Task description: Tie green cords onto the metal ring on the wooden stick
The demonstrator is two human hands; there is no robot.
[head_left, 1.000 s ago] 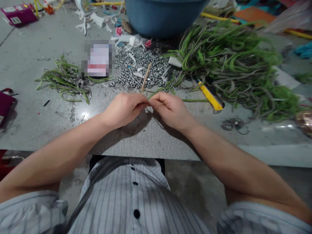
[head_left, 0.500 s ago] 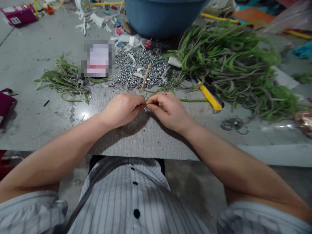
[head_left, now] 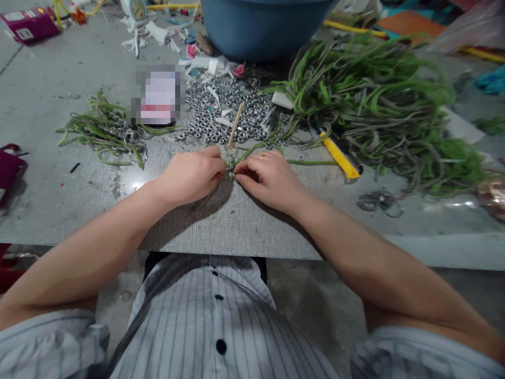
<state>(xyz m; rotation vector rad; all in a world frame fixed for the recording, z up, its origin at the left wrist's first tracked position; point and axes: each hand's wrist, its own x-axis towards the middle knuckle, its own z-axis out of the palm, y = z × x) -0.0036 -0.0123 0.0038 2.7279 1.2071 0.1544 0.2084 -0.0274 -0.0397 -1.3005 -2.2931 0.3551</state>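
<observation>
My left hand is closed, with thumb and fingers pinched on the end of a thin green cord. Facing it, my right hand pinches the same cord from the other side, its thumb below the curled index finger. A small greyish bit shows on the cord between the fingertips; its kind is too small to make out. Just beyond the fingers a wooden stick stands tilted on the table. Behind it lies a spread of small metal rings. Part of the cord is hidden by my fingers.
A big heap of green and grey cords covers the right side, with a yellow utility knife beside it. A smaller cord bundle lies left, near a blurred-out rectangle. A blue tub stands behind.
My left hand has drawn back slightly leftward, so a small gap now shows between the fingertips. My right fingers have shifted a little, and the greyish bit on the cord has come into view.
</observation>
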